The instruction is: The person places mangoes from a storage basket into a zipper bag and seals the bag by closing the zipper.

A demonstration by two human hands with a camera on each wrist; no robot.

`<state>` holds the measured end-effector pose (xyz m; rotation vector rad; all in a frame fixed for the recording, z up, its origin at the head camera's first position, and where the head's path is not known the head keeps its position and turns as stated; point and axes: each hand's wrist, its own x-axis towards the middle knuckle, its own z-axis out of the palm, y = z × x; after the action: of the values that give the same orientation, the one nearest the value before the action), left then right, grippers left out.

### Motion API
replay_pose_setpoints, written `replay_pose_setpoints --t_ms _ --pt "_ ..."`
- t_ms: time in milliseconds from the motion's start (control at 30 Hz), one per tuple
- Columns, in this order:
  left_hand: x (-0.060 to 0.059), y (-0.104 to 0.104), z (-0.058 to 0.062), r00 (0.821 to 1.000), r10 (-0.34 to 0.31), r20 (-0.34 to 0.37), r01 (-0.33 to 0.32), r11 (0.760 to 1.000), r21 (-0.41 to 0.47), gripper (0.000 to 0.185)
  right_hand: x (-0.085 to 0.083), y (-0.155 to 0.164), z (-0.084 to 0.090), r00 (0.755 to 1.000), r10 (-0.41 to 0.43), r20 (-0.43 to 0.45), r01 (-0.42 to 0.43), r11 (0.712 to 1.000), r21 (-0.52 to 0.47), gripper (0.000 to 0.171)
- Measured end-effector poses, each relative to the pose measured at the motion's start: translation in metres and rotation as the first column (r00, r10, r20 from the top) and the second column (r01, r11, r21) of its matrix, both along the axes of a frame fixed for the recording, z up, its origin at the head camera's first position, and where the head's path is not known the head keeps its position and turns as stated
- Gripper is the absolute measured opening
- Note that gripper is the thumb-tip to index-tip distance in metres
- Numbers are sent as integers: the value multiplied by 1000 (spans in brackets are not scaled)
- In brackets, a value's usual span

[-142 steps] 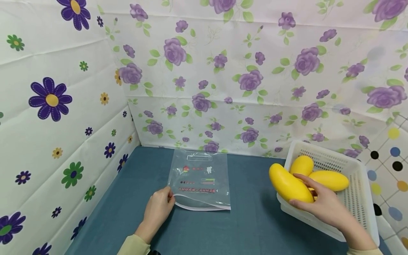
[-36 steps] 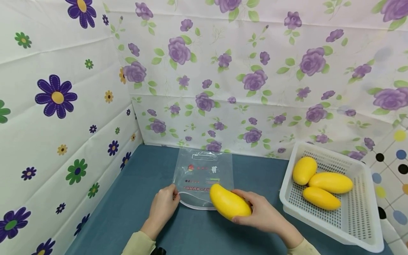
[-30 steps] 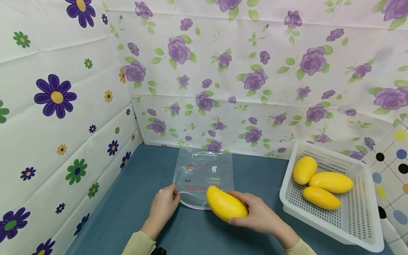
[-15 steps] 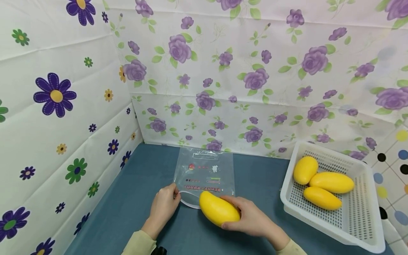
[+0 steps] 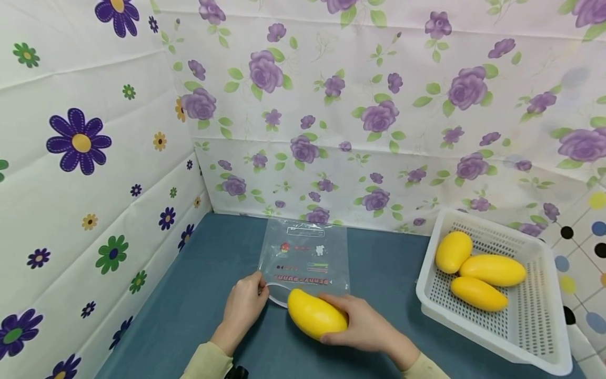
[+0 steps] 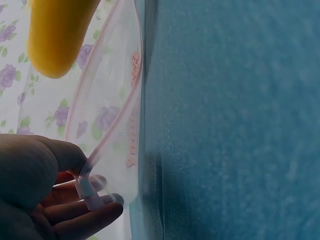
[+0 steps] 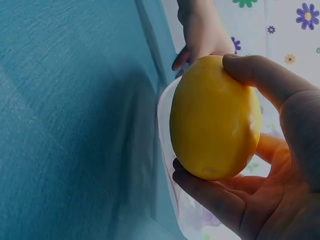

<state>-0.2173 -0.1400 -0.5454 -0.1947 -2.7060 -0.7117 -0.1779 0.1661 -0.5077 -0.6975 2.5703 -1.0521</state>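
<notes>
We find the mango (image 5: 314,319) held just above the counter (image 5: 213,337), its pointed end at the mouth of the clear zip bag (image 5: 305,263) but not yet inside; in the right wrist view the fruit (image 7: 215,117) stands in front of the raised bag lip. The right hand (image 5: 362,329) has its grip wrapped round the rear half of the mango, thumb on top and fingers (image 7: 210,195) beneath, so the fruit juts forward and leftward out of the palm. The left hand (image 5: 243,305) pinches the near left corner of the bag's upper lip, lifting it into an opening. We judge insertion as begun only, with sealing outstanding. Three further mangoes (image 5: 478,273) lie in the white basket (image 5: 535,337), well apart to the right.
</notes>
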Motion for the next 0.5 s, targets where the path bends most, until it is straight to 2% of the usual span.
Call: replay_pose_setpoints --t_ms 333,500 --pt "2 3 2 1000 0 0 0 1000 -3 27 -1 -11 -10 1000 22 0 -22 1000 1 83" --pt "3 3 2 1000 -18 5 18 1000 2 25 0 -19 -11 998 -32 55 31 999 14 80"
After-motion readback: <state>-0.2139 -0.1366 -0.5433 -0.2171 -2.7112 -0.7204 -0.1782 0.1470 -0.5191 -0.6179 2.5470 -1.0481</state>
